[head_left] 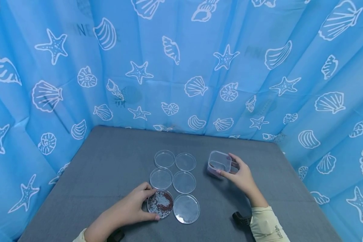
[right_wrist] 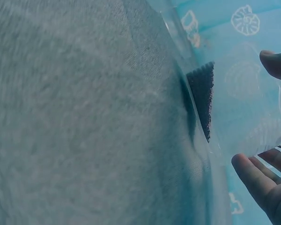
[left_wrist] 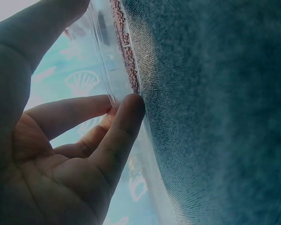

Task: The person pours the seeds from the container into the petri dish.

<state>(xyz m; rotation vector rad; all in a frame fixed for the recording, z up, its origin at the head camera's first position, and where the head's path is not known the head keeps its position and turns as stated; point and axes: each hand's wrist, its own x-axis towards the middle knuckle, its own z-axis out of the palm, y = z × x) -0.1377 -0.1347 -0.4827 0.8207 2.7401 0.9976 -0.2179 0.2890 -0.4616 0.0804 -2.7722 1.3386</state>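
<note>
My left hand [head_left: 132,205] grips the rim of a clear petri dish [head_left: 151,209] that holds scattered reddish-brown granules. Up close in the left wrist view, the granules [left_wrist: 127,51] lie as a thin layer along the dish's bottom, beside the fingertips [left_wrist: 133,105]. To the right, my right hand [head_left: 241,174] holds a clear plastic box [head_left: 219,157], with the thumb at its near side and the fingers at its right. In the right wrist view, dark granules [right_wrist: 203,98] slope in a heap inside this box.
Several clear petri dishes stand close together: a back left one [head_left: 164,158], a back right one [head_left: 186,162], a middle left one [head_left: 161,178], a middle right one [head_left: 184,182] and a front right one [head_left: 186,209]. A grey cloth [head_left: 115,161] covers the table, and a blue curtain [head_left: 181,67] surrounds it.
</note>
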